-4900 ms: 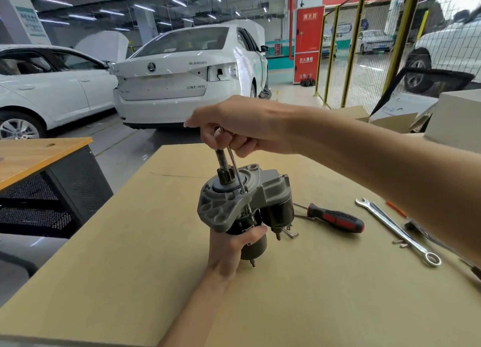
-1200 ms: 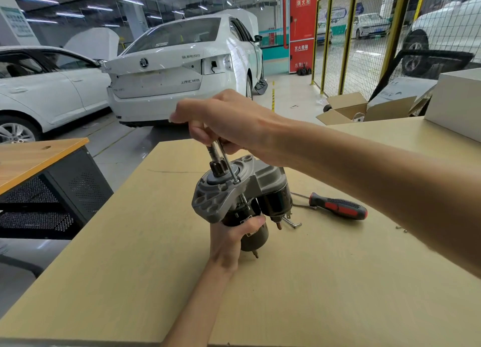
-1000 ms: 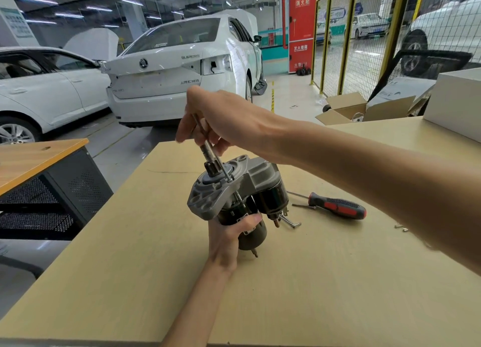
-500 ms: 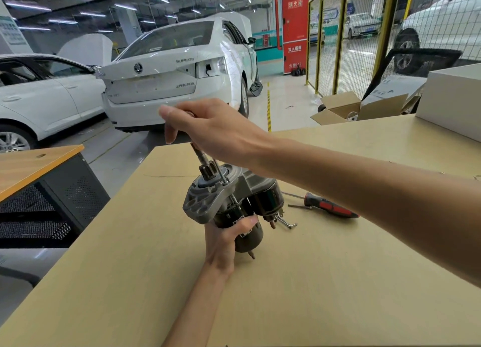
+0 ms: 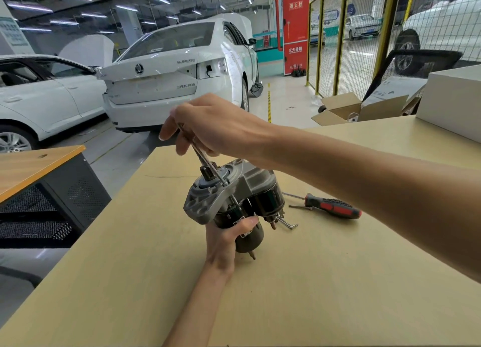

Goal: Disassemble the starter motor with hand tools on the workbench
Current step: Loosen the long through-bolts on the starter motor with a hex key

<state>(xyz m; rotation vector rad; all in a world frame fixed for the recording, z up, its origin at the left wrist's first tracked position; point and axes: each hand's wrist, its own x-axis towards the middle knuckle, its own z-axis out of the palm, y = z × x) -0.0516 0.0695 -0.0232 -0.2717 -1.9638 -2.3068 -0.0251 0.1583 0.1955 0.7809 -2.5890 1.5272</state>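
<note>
- The starter motor stands tilted near the middle of the desk, its grey flanged end up and leaning to the left, its dark round body pointing down.
- The left hand comes up from below; its grip is closed around the dark body, thumb across the front just under the grey housing.
- The right hand reaches in from the right, above the motor; its grip is closed on the top of a thin metal rod, fingers curled round it.
- The rod slants down and to the right from that hand, passes beside the short shaft sticking out of the grey end, and enters the housing at its rim.
- The right forearm crosses the view above the right side of the desk and hides part of the surface behind it.
- A screwdriver with a red and black handle lies flat on the desk just right of the motor, apart from both hands.
- A small bent metal piece sticks out by the motor's lower right side; whether it is fixed to the motor I cannot tell.
- A white box sits at the far right corner of the desk.
- Beyond the desk stand a white car and an open cardboard box on the floor.
</note>
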